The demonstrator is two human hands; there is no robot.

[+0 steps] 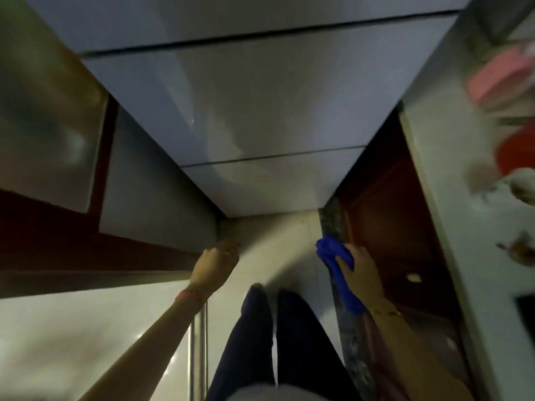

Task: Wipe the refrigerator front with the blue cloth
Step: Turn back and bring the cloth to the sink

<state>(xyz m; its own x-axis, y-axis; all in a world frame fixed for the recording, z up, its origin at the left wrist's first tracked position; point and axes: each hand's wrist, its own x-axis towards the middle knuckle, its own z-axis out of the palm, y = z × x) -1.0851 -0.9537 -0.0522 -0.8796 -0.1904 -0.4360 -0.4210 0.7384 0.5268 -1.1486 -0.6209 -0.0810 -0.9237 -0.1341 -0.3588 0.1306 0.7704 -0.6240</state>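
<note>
Looking steeply down, the view takes in a dark red cabinet (pixel 43 227) at the left, then the pale grey refrigerator front (pixel 260 111), split by two dark door seams and running down to the light floor (pixel 275 235). Near its lower left corner the left hand (pixel 215 266) hangs with fingers curled in, seemingly holding nothing, though blur makes that uncertain. Dark trousered legs (pixel 275 342) stand between the arms. Further right, the right hand (pixel 359 269) grips the bunched blue cloth (pixel 333 256), low beside the fridge's right corner, off its surface.
</note>
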